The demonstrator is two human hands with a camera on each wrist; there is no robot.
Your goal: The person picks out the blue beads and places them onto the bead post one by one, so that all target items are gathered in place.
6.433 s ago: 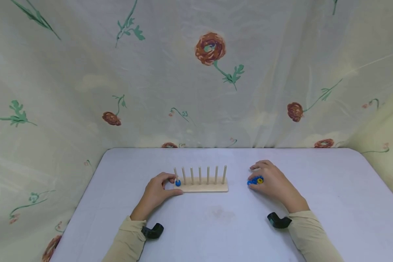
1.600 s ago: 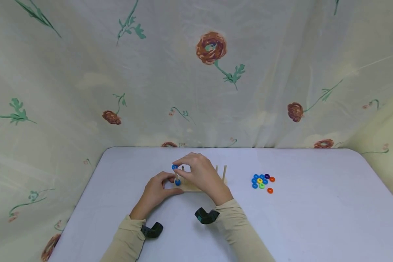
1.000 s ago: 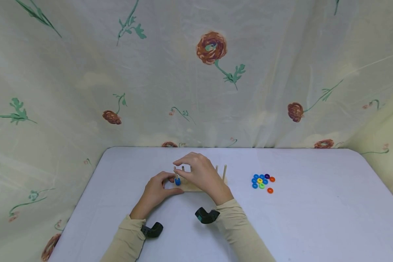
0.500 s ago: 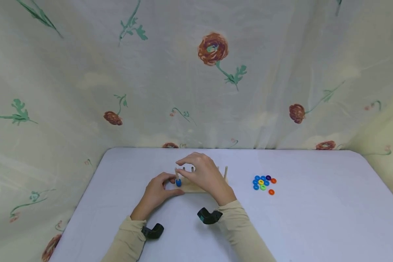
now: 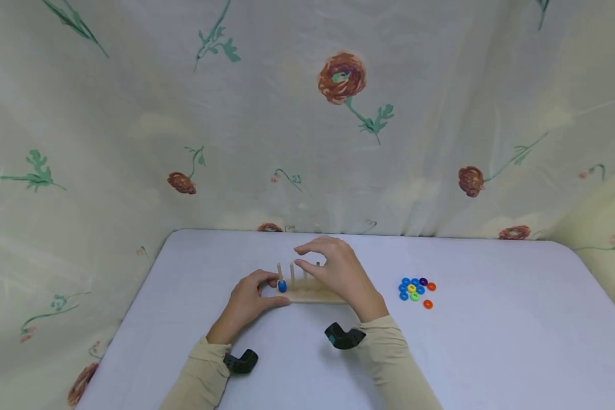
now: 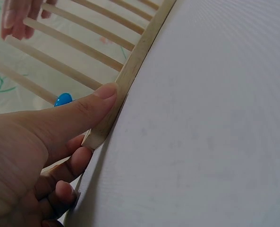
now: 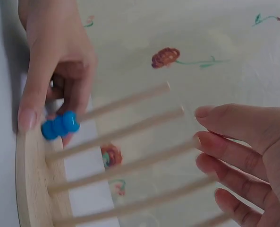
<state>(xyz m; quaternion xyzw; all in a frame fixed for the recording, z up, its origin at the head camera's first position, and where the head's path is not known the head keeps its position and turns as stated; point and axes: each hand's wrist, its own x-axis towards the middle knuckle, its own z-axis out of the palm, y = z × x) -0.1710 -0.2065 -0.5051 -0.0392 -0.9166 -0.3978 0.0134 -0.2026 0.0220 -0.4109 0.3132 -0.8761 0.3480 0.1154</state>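
A pale wooden peg board [image 5: 315, 295] with a row of upright pegs lies on the table. My left hand [image 5: 248, 296] grips its left end; the left wrist view shows the thumb [image 6: 99, 97] on the base's edge and fingers curled below. Blue beads [image 7: 59, 126] are stacked at the bottom of the leftmost peg, beside that thumb. Above the middle of the board is my right hand [image 5: 338, 273], thumb and fingers apart, nothing between them. It hides the right-hand pegs in the head view. In the right wrist view, its fingertips are near the peg tops.
Right of the board lies a loose group of ring beads: several blue ones [image 5: 403, 296], a purple one [image 5: 423, 281], a yellow one [image 5: 411, 288], a green one [image 5: 414, 296] and two orange ones [image 5: 431, 286]. A floral curtain [image 5: 389, 171] hangs behind the table.
From the bead group, my right hand brought a blue bead over the leftmost peg and let go; it dropped onto the stack. The hand has since shifted right. My left hand kept its grip.
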